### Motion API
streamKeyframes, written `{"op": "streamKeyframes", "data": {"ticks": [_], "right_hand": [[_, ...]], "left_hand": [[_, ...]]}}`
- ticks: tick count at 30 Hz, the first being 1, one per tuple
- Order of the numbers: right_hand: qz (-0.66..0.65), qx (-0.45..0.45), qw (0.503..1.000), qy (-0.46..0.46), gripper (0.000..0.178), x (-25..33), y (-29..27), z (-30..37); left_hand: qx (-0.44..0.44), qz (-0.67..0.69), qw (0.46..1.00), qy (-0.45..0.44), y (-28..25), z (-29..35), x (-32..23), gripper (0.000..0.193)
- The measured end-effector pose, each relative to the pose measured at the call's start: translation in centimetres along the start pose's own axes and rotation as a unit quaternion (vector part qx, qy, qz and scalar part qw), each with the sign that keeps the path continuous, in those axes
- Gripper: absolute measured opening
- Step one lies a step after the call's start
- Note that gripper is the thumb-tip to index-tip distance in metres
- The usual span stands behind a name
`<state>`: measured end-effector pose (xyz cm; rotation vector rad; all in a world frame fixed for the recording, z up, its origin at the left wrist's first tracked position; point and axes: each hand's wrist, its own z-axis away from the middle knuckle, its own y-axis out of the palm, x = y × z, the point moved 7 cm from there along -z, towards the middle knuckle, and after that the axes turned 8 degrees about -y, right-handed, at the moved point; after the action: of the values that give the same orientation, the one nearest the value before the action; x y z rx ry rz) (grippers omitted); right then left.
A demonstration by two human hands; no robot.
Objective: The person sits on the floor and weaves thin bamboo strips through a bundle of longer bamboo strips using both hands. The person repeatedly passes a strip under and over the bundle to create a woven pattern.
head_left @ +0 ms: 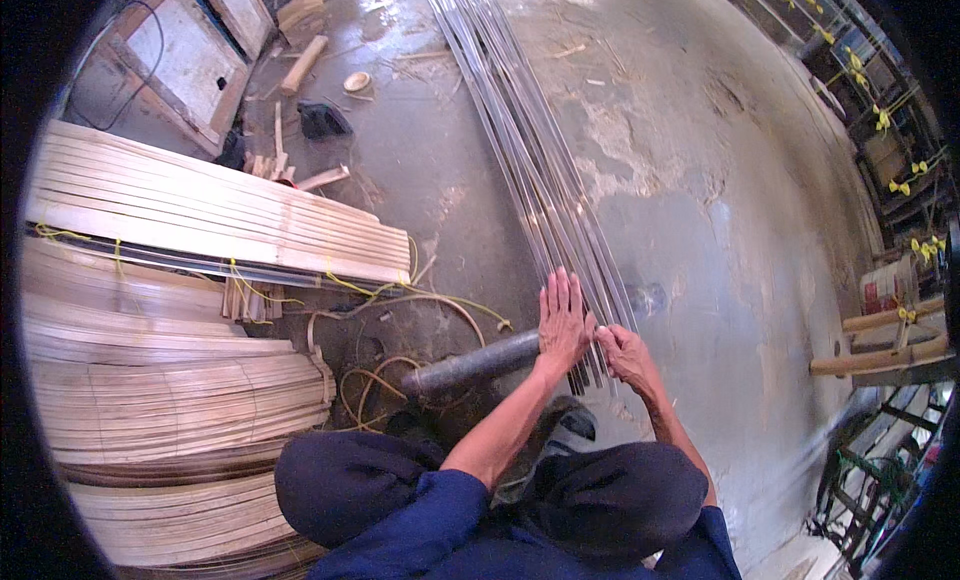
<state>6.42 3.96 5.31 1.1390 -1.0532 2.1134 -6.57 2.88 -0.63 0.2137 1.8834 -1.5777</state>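
A bundle of long, thin, shiny strips [512,140] runs from the far floor toward me, its near ends lying across a dark round pipe [475,360]. My left hand [563,328] lies flat on top of the strips, fingers stretched out and pointing away from me. Just to its right, my right hand [626,358] is closed at the bundle's right edge, its fingers curled on a strip near the end. The fingertips of that hand are partly hidden. Whether the strips are metal or split bamboo I cannot tell.
Stacked bundles of pale flat slats [200,215] and rolled slats [180,410] fill the left side. Yellow cord [375,380] loops on the floor beside the pipe. Wood offcuts [303,65] lie far left. Bamboo poles [880,358] jut in at the right.
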Motion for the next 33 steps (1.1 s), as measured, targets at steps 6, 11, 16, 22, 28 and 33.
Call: {"op": "streamKeyframes", "data": {"ticks": [6, 11, 16, 22, 28, 33], "right_hand": [[0.003, -0.179, 0.974, -0.14, 0.035, 5.0, -4.4, 0.0], [0.094, -0.187, 0.972, -0.112, 0.035, 5.9, -4.1, 2.0], [0.078, -0.187, 0.964, -0.172, 0.03, 9.7, -1.9, 4.3], [0.038, -0.205, 0.959, -0.194, 0.032, 6.6, 2.3, 6.2], [0.041, -0.151, 0.978, -0.14, 0.031, 3.5, 6.3, 4.8], [0.001, -0.161, 0.969, -0.188, 0.031, 5.4, 7.3, 5.2]], "left_hand": [[0.02, -0.026, 0.999, 0.0, 0.4, -0.1, -0.6, 0.076], [0.009, -0.027, 1.0, 0.01, 0.2, -0.2, -0.6, 0.074], [0.011, -0.035, 0.999, 0.006, 0.4, -0.1, -0.3, 0.074], [0.045, 0.049, 0.997, 0.044, 0.4, -0.5, 1.1, 0.068], [0.022, 0.316, 0.939, -0.135, -2.8, -2.1, 5.1, 0.036], [-0.123, 0.331, 0.927, -0.13, -5.1, -1.8, 8.2, 0.033]]}}
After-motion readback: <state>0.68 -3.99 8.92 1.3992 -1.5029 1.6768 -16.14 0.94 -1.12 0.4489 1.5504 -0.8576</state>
